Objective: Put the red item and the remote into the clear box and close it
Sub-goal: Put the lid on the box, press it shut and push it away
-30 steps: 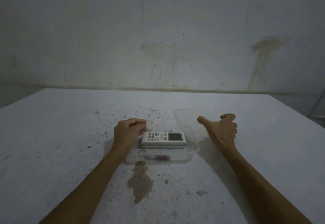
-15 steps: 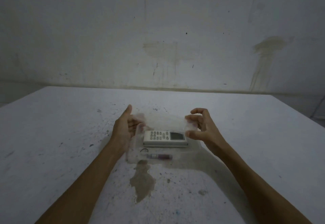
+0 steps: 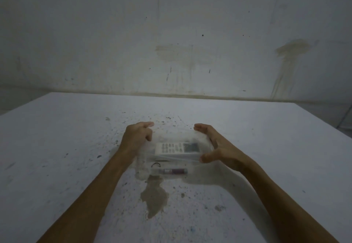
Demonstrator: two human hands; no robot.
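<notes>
- Holding the lid (image 3: 177, 137) over the clear box (image 3: 144, 174), one hand per short end; lid looks tilted, far edge up, near edge running across approx. above the remote's near side. Judged: not seated yet.
- Key relation: box's long axis runs left-right, w/ lid's long axis parallel to it. Lid sits over the far part of the box; the near strip w/ the red item looks uncovered, though clear plastic makes that hard to tell.
- Left hand (image 3: 136, 139): curled at the lid's left end, fingers wrapped over the far corner, thumb side at the near edge. Pinching the lid, as far as visible.
- Right hand (image 3: 215, 147): spread wide at the lid's right end, fingers at the far corner, thumb hooked on the near corner.
- Remote (image 3: 177, 148): inside the box, far side, lying flat, long axis left-right, screen end toward the right hand. Directly between both hands.
- Red item (image 3: 171, 171): inside the box, near side, parallel to the remote, just nearer the person than the hands. A small dark ring (image 3: 155, 165) lies by its left end.
- Both hands approx. equally close to the box; neither leads.
- Box rests on the table (image 3: 57, 147), just beyond a brownish stain (image 3: 154, 197).
- Judged: both items in; only closing left. Next move needs the lid brought toward the person and levelled so all edges meet the rim, then pressed down.
- Risk: lid skewing and catching one corner only.
</notes>
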